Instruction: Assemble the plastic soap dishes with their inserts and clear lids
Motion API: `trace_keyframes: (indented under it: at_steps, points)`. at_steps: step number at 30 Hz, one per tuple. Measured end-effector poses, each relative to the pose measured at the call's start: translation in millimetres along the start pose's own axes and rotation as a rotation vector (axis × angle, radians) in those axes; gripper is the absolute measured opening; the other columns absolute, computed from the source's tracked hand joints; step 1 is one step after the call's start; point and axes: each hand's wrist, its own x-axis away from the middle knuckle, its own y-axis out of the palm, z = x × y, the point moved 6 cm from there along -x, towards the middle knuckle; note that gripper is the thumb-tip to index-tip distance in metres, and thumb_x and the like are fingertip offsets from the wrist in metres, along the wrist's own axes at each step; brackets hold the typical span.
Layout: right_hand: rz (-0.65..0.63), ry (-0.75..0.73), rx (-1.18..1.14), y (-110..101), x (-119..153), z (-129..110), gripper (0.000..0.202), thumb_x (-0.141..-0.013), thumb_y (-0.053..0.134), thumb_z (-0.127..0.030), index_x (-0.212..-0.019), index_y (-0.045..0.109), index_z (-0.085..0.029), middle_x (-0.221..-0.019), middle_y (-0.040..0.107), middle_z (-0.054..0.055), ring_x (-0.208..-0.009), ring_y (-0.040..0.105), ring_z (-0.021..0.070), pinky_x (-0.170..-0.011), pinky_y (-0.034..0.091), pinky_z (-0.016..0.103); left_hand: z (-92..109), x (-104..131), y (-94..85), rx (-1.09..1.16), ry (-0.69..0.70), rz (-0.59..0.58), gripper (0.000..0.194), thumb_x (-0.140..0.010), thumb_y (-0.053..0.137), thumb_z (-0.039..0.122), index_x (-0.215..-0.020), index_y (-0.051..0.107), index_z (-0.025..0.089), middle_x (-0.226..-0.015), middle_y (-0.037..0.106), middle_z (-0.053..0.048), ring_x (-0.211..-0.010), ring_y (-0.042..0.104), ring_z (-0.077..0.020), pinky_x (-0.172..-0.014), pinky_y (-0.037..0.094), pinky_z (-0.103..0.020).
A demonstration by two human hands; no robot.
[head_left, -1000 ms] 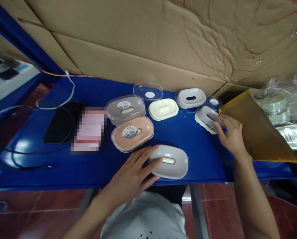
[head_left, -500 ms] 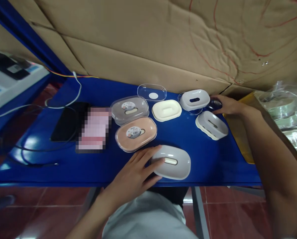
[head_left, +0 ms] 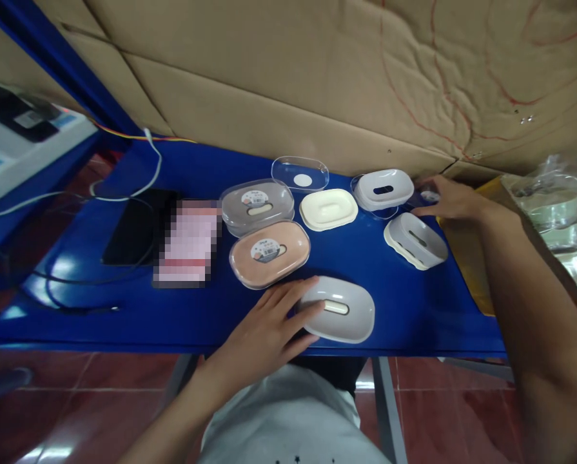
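Observation:
My left hand [head_left: 273, 328] grips the left end of a grey oval soap dish [head_left: 360, 320] by the table's front edge; a cream strip shows through its slot. At the back right, my right hand [head_left: 455, 200] has thumb and fingers around a clear plastic lid [head_left: 429, 195] with a pale sticker, partly hidden by the fingers. Just left of it, a white-grey dish [head_left: 398, 183] rests over another clear piece. Nearer me, a grey dish [head_left: 426, 248] leans on a cream base. A cream tray [head_left: 329, 209] lies mid-table.
Left of centre sit a lidded grey soap dish [head_left: 278, 200] and a lidded peach one [head_left: 293, 251], with a clear lid [head_left: 288, 171] behind. A blurred-out phone [head_left: 189, 245], a black object [head_left: 128, 235] and cables lie left. A yellow-edged carton [head_left: 472, 277] holds plastic-wrapped rolls at right.
My right hand has shifted slightly right and changed its hold on the clear lid, whose pale sticker now shows. My left hand stays on the grey dish. The view has tilted a little.

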Motion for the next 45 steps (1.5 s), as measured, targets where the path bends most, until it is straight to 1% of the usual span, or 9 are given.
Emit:
trace_keyframes:
  at_steps: [2, 3, 6, 9, 11, 13, 16, 27, 45]
  points:
    - [-0.039, 0.02, 0.082, -17.7, 26.9, -12.6, 0.07, -0.089, 0.076, -0.064, -0.123, 0.072, -0.003, -0.134, 0.069, 0.032, -0.131, 0.064, 0.047, -0.108, 0.039, 0.069, -0.1, -0.4, 0.1, 0.005, -0.01, -0.014, 0.043, -0.109, 0.063, 0.031, -0.15, 0.055, 0.024, -0.167, 0.046, -0.015, -0.15, 0.051, -0.0356, -0.121, 0.05, -0.059]
    - [0.029, 0.059, 0.178, -32.0, 46.7, -20.2, 0.075, -0.085, 0.081, -0.067, -0.127, 0.071, -0.007, -0.139, 0.067, 0.033, -0.138, 0.058, 0.0536, -0.111, 0.035, 0.076, -0.5, -0.4, 0.2, 0.013, -0.016, -0.021, 0.045, -0.109, 0.063, 0.031, -0.152, 0.053, 0.024, -0.167, 0.047, -0.015, -0.151, 0.05, -0.0351, -0.122, 0.049, -0.059]
    - [0.238, -0.057, 0.059, -61.6, 124.0, -68.6, 0.08, -0.091, 0.077, -0.068, -0.151, 0.057, -0.019, -0.149, 0.063, 0.026, -0.143, 0.054, 0.053, -0.116, 0.038, 0.078, -2.6, 0.3, 0.3, 0.044, -0.036, -0.013, 0.053, -0.11, 0.062, 0.033, -0.159, 0.045, 0.022, -0.166, 0.049, -0.017, -0.151, 0.051, -0.0336, -0.123, 0.049, -0.057]
    - [0.045, -0.297, -0.314, -43.9, 197.7, -133.0, 0.076, -0.095, 0.074, -0.065, -0.158, 0.049, -0.032, -0.163, 0.053, 0.015, -0.148, 0.055, 0.0424, -0.118, 0.05, 0.066, -5.9, 2.2, 0.2, 0.066, -0.067, 0.027, 0.065, -0.109, 0.064, 0.034, -0.166, 0.035, 0.023, -0.165, 0.049, -0.018, -0.151, 0.052, -0.0352, -0.121, 0.051, -0.057]
    - [-0.102, -0.392, -0.373, -22.3, 233.0, -169.8, 0.072, -0.099, 0.073, -0.057, -0.162, 0.045, -0.036, -0.169, 0.047, 0.012, -0.149, 0.054, 0.0394, -0.112, 0.056, 0.063, -7.8, 3.7, 0.9, 0.083, -0.086, 0.04, 0.072, -0.108, 0.065, 0.038, -0.169, 0.029, 0.025, -0.165, 0.049, -0.018, -0.151, 0.052, -0.0365, -0.12, 0.052, -0.058]
    - [-0.124, -0.471, -0.361, -8.4, 253.6, -195.8, 0.071, -0.101, 0.072, -0.051, -0.164, 0.042, -0.035, -0.17, 0.046, 0.013, -0.15, 0.053, 0.0392, -0.111, 0.056, 0.063, -8.6, 4.5, 1.8, 0.1, -0.09, 0.037, 0.076, -0.109, 0.064, 0.041, -0.171, 0.023, 0.027, -0.165, 0.048, -0.019, -0.152, 0.051, -0.0368, -0.119, 0.052, -0.059]
    - [-0.129, -0.53, -0.34, 2.0, 263.2, -213.9, 0.073, -0.102, 0.071, -0.049, -0.167, 0.039, -0.034, -0.169, 0.046, 0.013, -0.153, 0.049, 0.0386, -0.114, 0.054, 0.063, -8.7, 4.7, 1.7, 0.103, -0.081, 0.041, 0.077, -0.109, 0.062, 0.045, -0.172, 0.021, 0.027, -0.165, 0.049, -0.019, -0.151, 0.052, -0.0362, -0.12, 0.052, -0.059]
    - [-0.072, -0.546, -0.307, 19.0, 265.9, -225.7, 0.083, -0.104, 0.068, -0.05, -0.173, 0.025, -0.034, -0.173, 0.041, 0.015, -0.155, 0.045, 0.0415, -0.116, 0.053, 0.068, -12.9, 5.0, 2.4, 0.172, -0.133, 0.02, 0.085, -0.106, 0.069, 0.044, -0.173, 0.017, 0.036, -0.167, 0.047, -0.016, -0.154, 0.05, -0.036, -0.122, 0.049, -0.06]
    - [-0.03, -0.625, -0.231, 14.2, 262.8, -230.7, 0.081, -0.103, 0.069, -0.05, -0.172, 0.031, -0.032, -0.166, 0.049, 0.017, -0.145, 0.053, 0.0401, -0.11, 0.058, 0.063, -18.6, 7.7, 5.9, 0.259, -0.202, -0.025, 0.093, -0.101, 0.076, 0.043, -0.173, 0.018, 0.038, -0.171, 0.042, -0.012, -0.159, 0.042, -0.0315, -0.129, 0.043, -0.057]
